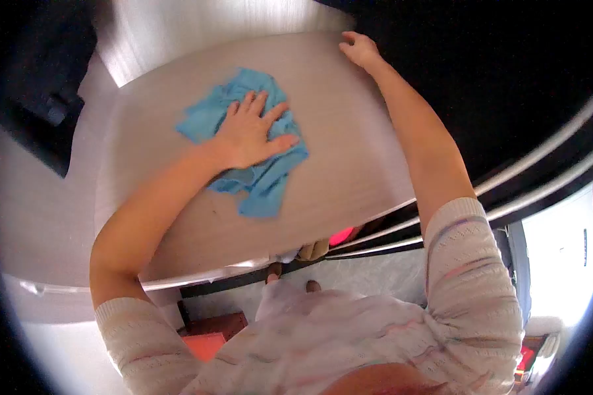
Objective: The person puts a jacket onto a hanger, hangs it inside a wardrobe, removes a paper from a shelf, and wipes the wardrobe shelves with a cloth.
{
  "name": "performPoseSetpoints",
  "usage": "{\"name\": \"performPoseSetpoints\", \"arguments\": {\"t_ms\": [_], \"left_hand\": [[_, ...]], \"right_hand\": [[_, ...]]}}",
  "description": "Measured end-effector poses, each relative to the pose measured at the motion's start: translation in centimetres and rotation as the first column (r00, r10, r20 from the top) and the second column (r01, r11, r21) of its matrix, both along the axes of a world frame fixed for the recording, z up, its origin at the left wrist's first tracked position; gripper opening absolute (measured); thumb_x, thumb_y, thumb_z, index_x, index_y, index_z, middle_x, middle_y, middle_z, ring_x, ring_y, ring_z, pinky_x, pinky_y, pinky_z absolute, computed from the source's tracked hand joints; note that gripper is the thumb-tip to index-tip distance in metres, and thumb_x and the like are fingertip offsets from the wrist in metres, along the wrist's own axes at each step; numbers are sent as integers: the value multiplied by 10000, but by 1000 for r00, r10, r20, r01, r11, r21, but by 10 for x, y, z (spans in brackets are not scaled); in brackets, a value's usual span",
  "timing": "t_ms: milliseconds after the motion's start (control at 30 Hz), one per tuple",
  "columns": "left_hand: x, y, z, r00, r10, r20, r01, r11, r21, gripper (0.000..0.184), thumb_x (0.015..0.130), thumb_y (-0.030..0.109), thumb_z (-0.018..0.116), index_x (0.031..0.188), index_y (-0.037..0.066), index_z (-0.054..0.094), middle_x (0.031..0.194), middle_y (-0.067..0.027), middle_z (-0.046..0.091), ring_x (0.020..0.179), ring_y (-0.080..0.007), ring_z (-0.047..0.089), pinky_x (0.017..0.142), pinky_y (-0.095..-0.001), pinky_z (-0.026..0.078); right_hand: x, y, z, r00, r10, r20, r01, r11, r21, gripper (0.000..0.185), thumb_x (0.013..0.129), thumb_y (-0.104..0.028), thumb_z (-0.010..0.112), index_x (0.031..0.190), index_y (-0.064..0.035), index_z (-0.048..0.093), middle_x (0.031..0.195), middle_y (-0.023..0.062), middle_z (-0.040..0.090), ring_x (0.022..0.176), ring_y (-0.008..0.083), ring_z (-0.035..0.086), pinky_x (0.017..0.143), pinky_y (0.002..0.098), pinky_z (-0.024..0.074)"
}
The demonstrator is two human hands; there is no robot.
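Note:
My left hand (pixel 254 135) lies flat on a crumpled light-blue cloth (pixel 263 194), its fingers spread and pressing it against a pale wood-grain surface (pixel 339 148). The cloth sticks out on all sides of the hand, with one corner trailing toward me. At the far right edge of the surface is my right hand (pixel 360 50), apart from the cloth. Its fingers are slightly bent and spaced, with nothing seen in them; part of the hand is turned away from view.
A pale upright panel (pixel 197 29) rises behind the surface. A dark object (pixel 46 112) stands at the left, and dark space borders the right edge. Below the front edge, a bright pink item (pixel 340 236) and a red box-like item (pixel 204 345) show near the floor.

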State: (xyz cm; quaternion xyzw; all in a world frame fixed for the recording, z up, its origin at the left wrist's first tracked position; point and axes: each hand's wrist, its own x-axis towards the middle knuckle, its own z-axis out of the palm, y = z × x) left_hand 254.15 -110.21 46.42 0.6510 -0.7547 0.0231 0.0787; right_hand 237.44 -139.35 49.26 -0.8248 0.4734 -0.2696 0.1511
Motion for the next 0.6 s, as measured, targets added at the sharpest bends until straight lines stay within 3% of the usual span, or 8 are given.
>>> {"name": "performPoseSetpoints", "arguments": {"t_ms": [100,200,233,300,333,400,533,600], "left_hand": [[23,-11,-9,991,-131,-27,129,990,-62,712,813,583,456,1333,109,351,1384,-263,253,1286,-435,221,1034,-539,182],[42,-21,-15,967,-251,-48,244,962,-124,693,812,562,475,1319,101,372,1369,-252,289,1269,-432,257,1029,-526,208],[46,-25,-17,956,-288,-49,278,949,-150,684,811,554,482,1312,99,382,1363,-250,301,1263,-433,268,1027,-520,215],[55,-31,-22,936,-347,-53,332,924,-190,666,811,539,494,1299,96,401,1354,-247,318,1252,-432,287,1025,-509,226],[74,-35,-32,927,-373,-49,357,914,-194,656,812,532,497,1293,95,410,1351,-246,324,1248,-431,295,1024,-504,230],[79,-50,-40,919,-391,-40,376,904,-206,640,815,520,502,1285,92,422,1349,-245,329,1245,-424,302,1024,-494,234],[97,-76,-52,919,-395,-23,381,900,-213,624,827,504,496,1282,82,428,1351,-246,329,1252,-405,304,1026,-480,239],[51,-70,-33,913,-407,-31,392,896,-210,619,836,502,486,1284,78,425,1350,-249,331,1256,-398,304,1027,-476,240]], "right_hand": [[34,-18,-15,832,-81,-549,-228,853,-470,543,773,-254,593,1291,-171,451,1354,92,408,1266,286,350,1023,510,268],[31,-32,-1,409,-403,-819,-244,817,-523,602,754,-191,589,1322,-156,391,1349,94,407,1290,319,289,993,575,217],[23,-43,6,244,-475,-845,-246,813,-528,559,756,-180,588,1290,-138,430,1243,103,510,1242,310,353,976,580,222],[-21,-65,16,257,-617,-744,-374,646,-665,357,786,-147,563,1140,-102,558,989,106,630,1068,299,495,919,533,314],[5,-25,37,-37,-442,-896,-75,895,-439,474,885,-270,420,1307,-56,401,1384,152,337,1273,334,293,1051,522,173],[-79,-136,-9,-65,-808,-585,-600,500,-624,444,889,-305,424,1271,-83,459,1375,107,360,1281,328,265,1031,565,134],[-20,-86,39,-141,-588,-797,-95,809,-580,316,869,-243,473,1109,-81,597,1232,90,514,1159,312,426,1001,527,246],[-62,-46,80,-150,-565,-811,0,820,-572,265,856,-210,489,1034,-73,630,1160,90,556,1087,293,479,972,502,298]]}}
